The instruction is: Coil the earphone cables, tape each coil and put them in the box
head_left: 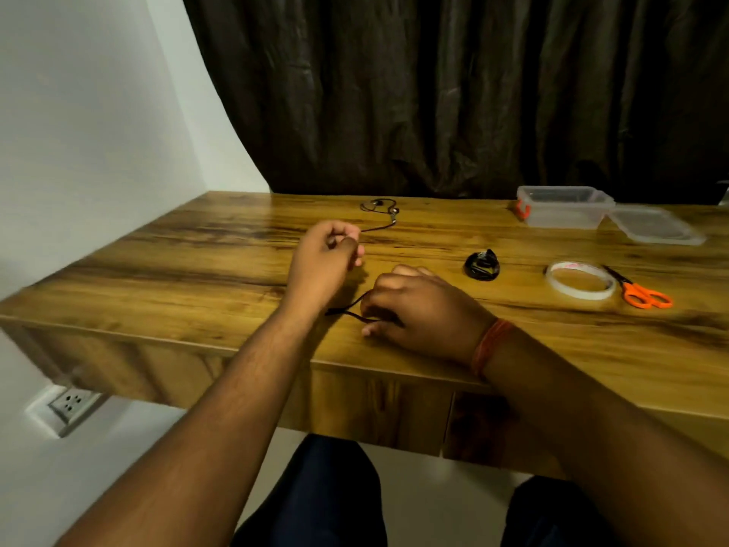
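A black earphone cable [382, 218] trails over the wooden desk [197, 262], its earbud end looped near the far edge. My left hand [327, 258] is raised above the desk and pinches the cable between thumb and fingers. My right hand [414, 305] rests on the desk and grips a few loops of the same cable [347, 309], which stick out to its left. A taped black coil [482, 265] lies to the right of my hands. A roll of clear tape [580, 285] and orange scissors [643, 294] lie further right. The clear plastic box [562, 207] stands open at the back right.
The box's lid [657, 227] lies flat beside the box. A dark curtain [453, 92] hangs behind the desk and a white wall [79, 132] stands to the left. A wall socket [73, 402] sits below the desk's left end.
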